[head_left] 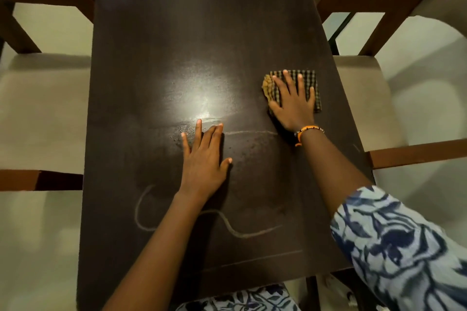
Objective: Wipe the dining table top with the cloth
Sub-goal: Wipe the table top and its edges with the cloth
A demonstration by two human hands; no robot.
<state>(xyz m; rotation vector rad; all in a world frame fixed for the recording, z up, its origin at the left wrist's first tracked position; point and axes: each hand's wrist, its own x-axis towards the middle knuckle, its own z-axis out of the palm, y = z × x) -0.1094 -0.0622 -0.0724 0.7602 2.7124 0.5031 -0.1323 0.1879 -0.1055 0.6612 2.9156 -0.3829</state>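
The dark brown dining table top runs away from me down the middle of the view. A folded checked cloth, yellow-brown and black, lies on its right side. My right hand presses flat on the cloth with fingers spread, covering most of it. My left hand rests flat on the bare table near the middle, fingers apart, holding nothing. Pale curved and straight smear lines and small droplets show on the near part of the top. A bright light glare lies just beyond my left hand.
Wooden chairs with pale cushions stand along both long sides: one chair on the left, another chair on the right, their brown arms close to the table edges. The near table edge is by my patterned sleeve.
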